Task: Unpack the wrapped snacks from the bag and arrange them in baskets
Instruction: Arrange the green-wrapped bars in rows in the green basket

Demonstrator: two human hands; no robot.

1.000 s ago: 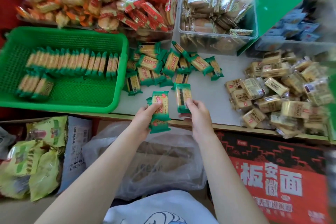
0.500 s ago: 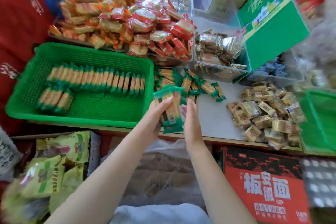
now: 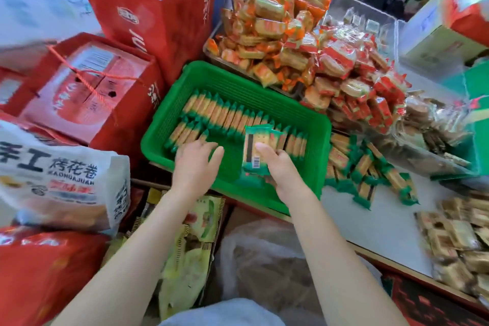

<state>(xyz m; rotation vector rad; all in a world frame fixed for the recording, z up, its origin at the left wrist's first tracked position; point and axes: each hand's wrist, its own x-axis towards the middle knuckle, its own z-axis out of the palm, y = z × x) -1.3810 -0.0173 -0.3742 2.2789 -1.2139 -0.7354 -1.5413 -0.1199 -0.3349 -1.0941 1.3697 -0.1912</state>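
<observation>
A green basket sits at the table's left end with green-wrapped cracker packs standing in two rows inside it. My right hand holds a small stack of green-wrapped cracker packs over the basket's front part. My left hand lies palm down, fingers spread, against the near end of the short front row. More green-wrapped packs lie loose on the white table right of the basket. A clear plastic bag sits below the table edge between my arms.
Heaps of orange-wrapped snacks and red-wrapped snacks rise behind the basket. Tan-wrapped snacks lie at the right. Red gift boxes and a white bag with printed characters crowd the left. Yellow-green packets lie below.
Both hands moved left from the table's front edge to over the green basket. The stack went from both hands into my right hand alone, and my left hand reached to the front row.
</observation>
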